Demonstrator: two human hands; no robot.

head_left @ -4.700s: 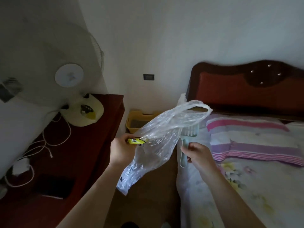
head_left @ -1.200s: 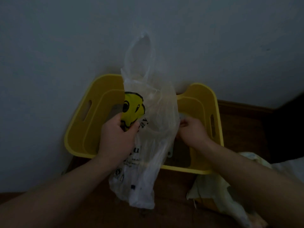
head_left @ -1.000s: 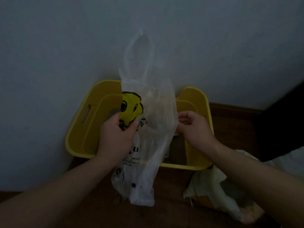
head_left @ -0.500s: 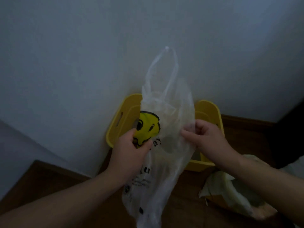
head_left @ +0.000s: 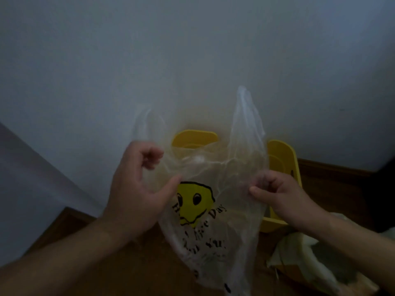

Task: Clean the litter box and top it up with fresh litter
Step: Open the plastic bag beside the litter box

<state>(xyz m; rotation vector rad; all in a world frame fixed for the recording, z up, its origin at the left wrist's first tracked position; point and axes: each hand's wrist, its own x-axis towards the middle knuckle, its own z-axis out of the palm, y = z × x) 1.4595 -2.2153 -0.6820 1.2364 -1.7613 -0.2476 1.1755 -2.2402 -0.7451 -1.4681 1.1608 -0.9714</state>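
Note:
A clear plastic bag point(head_left: 213, 231) with a yellow smiley face and black print hangs in front of me. Its mouth is spread wide between my hands. My left hand point(head_left: 136, 189) grips the bag's left rim, fingers curled over the edge and thumb against the front. My right hand point(head_left: 275, 193) pinches the right rim. Behind the bag, against the wall, sits the yellow litter box point(head_left: 282, 167), mostly hidden by the plastic. I cannot see the scoop.
A pale crumpled sack point(head_left: 310, 259) lies on the brown wooden floor point(head_left: 128, 274) at the lower right, beside the box. The grey wall point(head_left: 192, 60) fills the upper view. Something dark stands at the far right edge.
My hands have pulled apart and the bag's mouth has spread wide. The smiley print now faces me in full. The box has dropped lower behind the bag.

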